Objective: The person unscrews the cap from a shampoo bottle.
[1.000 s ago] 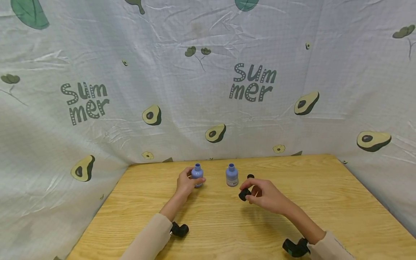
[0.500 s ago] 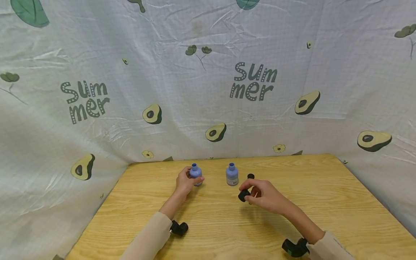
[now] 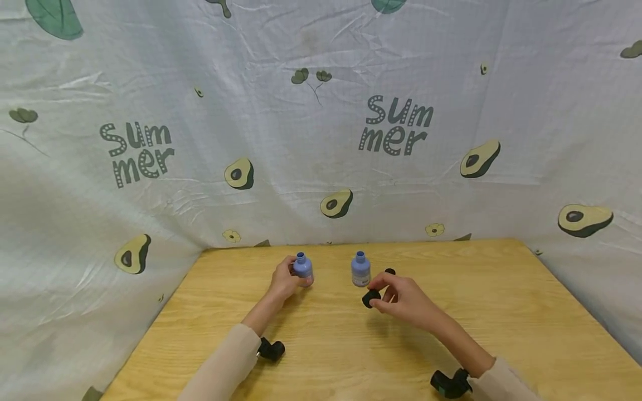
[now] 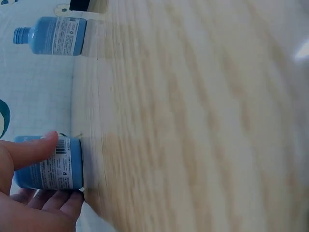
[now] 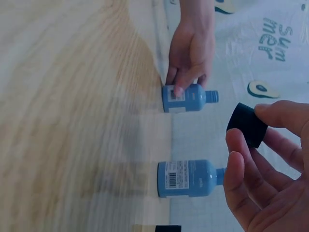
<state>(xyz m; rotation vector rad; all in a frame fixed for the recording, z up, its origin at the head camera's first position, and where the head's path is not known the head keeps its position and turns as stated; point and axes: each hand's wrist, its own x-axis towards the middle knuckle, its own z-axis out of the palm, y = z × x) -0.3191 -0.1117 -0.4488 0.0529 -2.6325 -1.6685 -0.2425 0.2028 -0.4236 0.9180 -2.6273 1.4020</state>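
Note:
My left hand (image 3: 285,279) grips a small blue bottle (image 3: 303,267) near the back of the table, thumb across its label. That bottle stands upright with its threaded neck uncapped. My right hand (image 3: 406,301) pinches a black cap (image 3: 371,298) between thumb and fingers, raised over the table. In the right wrist view the cap (image 5: 247,124) is held level with the bottles' necks. A second blue bottle (image 3: 360,270), also uncapped, stands between the two hands. Behind the right hand's fingers lies another black cap (image 3: 390,272), partly hidden.
The wooden table (image 3: 321,345) ends at a white curtain (image 3: 281,128) printed with avocados and lettering. A black wrist camera (image 3: 271,350) sits at the left sleeve, and another black wrist camera (image 3: 450,384) at the right one.
The held bottle has tilted and shifted slightly left. My right hand has moved a little left with its cap. The view has turned slightly.

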